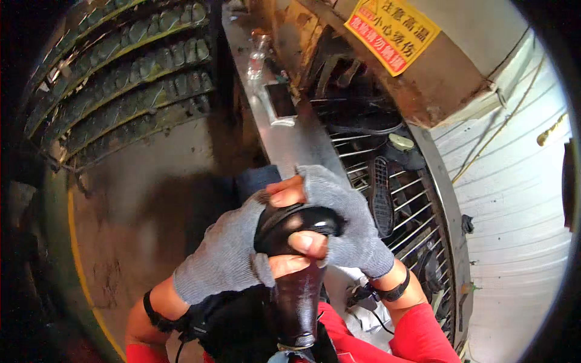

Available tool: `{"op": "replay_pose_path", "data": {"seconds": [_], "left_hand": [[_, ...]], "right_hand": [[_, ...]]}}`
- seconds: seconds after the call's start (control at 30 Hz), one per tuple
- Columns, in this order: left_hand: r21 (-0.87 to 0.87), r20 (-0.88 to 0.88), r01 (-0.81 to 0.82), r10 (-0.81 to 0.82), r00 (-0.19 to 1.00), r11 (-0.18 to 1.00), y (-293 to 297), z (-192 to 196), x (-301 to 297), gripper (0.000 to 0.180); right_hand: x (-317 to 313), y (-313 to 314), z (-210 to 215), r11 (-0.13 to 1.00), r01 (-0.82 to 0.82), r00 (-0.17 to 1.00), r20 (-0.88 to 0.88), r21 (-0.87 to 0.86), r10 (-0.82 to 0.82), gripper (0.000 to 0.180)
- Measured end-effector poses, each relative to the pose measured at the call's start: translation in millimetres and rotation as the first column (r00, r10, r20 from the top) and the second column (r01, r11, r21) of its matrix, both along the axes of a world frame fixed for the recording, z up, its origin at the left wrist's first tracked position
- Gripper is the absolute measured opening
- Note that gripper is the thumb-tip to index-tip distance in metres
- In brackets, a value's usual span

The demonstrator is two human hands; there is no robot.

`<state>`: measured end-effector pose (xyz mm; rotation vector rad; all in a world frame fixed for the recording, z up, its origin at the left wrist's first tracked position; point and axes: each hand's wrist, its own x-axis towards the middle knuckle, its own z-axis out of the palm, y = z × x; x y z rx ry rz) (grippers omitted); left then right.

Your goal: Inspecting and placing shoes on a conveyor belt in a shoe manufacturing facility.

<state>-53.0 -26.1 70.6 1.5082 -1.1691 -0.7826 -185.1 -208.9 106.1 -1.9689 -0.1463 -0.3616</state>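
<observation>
Both my hands wear grey fingerless gloves and close round a glossy black leather shoe [275,236] in front of my body. My left hand [227,251] grips it from the left, its thumb lying across the near side. From the right, my right hand [348,221] wraps over it, with its thumb pressed on the shiny leather. A dark, glossy, tapering part [298,302] runs down from the shoe toward my lap; I cannot tell whether it belongs to the shoe or to a support. The palms hide much of the shoe's sides.
Ahead runs a metal ledge [311,142] bearing a dark phone-like slab [280,100] and a clear bottle [256,60]. To the right, a barred rack [411,209] carries a black sole [380,196] and other dark footwear parts. Shelves of shoes [136,69] stand far left. A yellow-and-red warning sign [392,30] hangs above.
</observation>
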Motion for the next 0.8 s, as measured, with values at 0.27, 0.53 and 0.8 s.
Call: {"op": "replay_pose_path", "data": {"seconds": [0.27, 0.53, 0.8], "left_hand": [[-0.287, 0.222, -0.526, 0.589, 0.777, 0.801, 12, 26, 7, 0.091], [0.07, 0.203, -0.519, 0.497, 0.844, 0.852, 27, -14, -23, 0.114], [0.198, 0.213, -0.429, 0.388, 0.897, 0.881, 44, -59, -77, 0.095]], "right_hand": [[-49, 47, -57, 0.937, 0.18, 0.981, -0.13, 0.299, -0.146, 0.15], [-77, 15, -79, 0.706, 0.405, 0.803, -0.595, 0.581, 0.028, 0.097], [-83, -3, -94, 0.439, 0.596, 0.74, -0.672, 0.672, 0.023, 0.074]]}}
